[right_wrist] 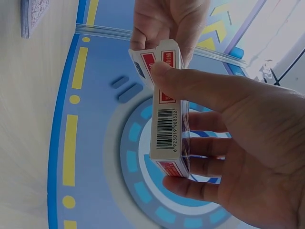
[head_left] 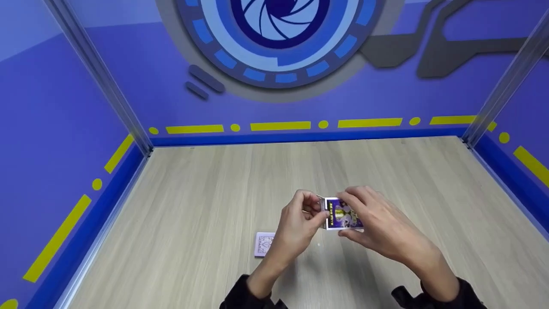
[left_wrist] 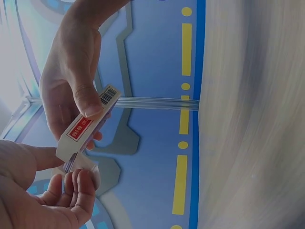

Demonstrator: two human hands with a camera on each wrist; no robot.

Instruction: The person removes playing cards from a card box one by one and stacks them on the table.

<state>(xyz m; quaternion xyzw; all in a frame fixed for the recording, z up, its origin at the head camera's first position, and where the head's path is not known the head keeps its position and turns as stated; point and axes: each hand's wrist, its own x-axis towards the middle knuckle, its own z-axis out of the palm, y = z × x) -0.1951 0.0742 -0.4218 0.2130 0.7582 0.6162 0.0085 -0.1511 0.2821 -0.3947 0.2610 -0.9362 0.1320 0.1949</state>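
Note:
A small playing-card box (head_left: 339, 218) with a purple picture face is held above the table between both hands. My right hand (head_left: 388, 227) grips its right part, with the thumb along one narrow side and the fingers on the opposite side. At the box's left end, my left hand (head_left: 298, 223) pinches around the opened flap with thumb and curled fingers. The left wrist view shows edges of cards (left_wrist: 70, 162) inside that open end. A barcode and red labels mark the box's side (right_wrist: 166, 129) in the right wrist view.
A deck of purple-backed playing cards (head_left: 263, 244) lies on the wooden table (head_left: 193, 223), partly hidden by my left forearm. Blue panels with yellow marks (head_left: 281, 125) enclose the table at the back and sides, joined by metal corner posts (head_left: 103, 81).

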